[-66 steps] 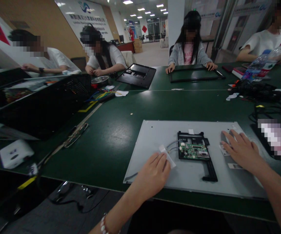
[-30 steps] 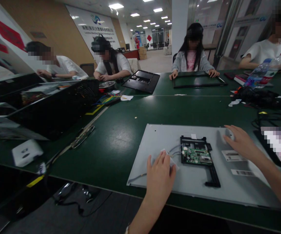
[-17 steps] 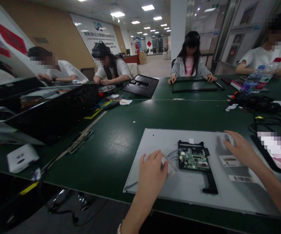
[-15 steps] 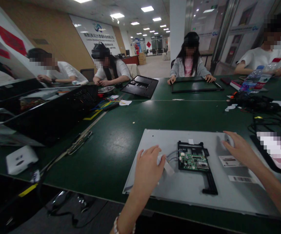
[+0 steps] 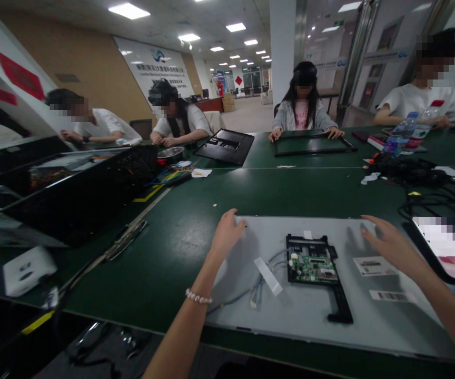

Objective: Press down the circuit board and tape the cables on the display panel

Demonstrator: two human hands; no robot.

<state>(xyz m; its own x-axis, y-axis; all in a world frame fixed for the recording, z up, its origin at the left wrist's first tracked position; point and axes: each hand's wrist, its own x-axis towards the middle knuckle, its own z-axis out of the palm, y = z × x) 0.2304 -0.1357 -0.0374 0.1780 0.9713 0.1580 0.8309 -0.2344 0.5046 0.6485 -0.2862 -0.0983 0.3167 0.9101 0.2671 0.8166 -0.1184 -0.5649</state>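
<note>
A grey metal panel (image 5: 310,310) lies flat at the near edge of the green table. On it sits a green circuit board (image 5: 312,266) in a black bracket, with thin wires and a white tape strip (image 5: 267,275) to its left. My left hand (image 5: 225,237) reaches to the panel's far left corner, and its fingers curl over that corner. My right hand (image 5: 387,245) hovers over the panel's far right corner with fingers stretched out and holds nothing. White barcode labels (image 5: 373,266) lie just under the right wrist.
Black monitor shells (image 5: 73,184) crowd the left side beside a white box (image 5: 28,268). A tangle of black cables (image 5: 413,171) lies at the right. Several people sit across the table; one holds a black frame (image 5: 312,145), and a black back cover (image 5: 225,146) lies near another.
My left hand left the white tape strip by the board and moved up to the panel's far left corner. The right hand stayed at the far right corner.
</note>
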